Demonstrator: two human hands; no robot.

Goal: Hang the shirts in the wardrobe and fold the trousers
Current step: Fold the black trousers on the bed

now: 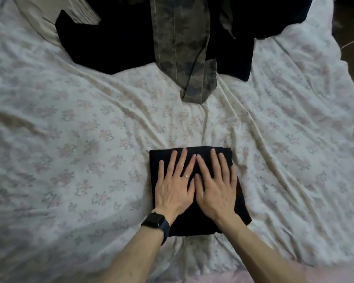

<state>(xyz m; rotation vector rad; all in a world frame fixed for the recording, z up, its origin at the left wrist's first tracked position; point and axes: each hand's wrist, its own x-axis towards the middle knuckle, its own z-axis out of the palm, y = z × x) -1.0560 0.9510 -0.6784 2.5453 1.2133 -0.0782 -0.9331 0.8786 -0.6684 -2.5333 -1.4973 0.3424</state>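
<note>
Folded black trousers (241, 203) flat beneath both spread, unclenched hands, left grip (173, 185) beside right grip (216, 185).

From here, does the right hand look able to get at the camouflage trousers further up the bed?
Probably yes: only bare floral sheet lies between the right hand, flat on the folded black garment, and the camouflage trousers. A forward lean may be needed.

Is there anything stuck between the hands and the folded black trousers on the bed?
No. The left hand and the right hand both lie flat, palms down, right on the folded black trousers. Nothing visible sits between them. The camouflage trousers lie farther up the bed, apart from the hands.
</note>
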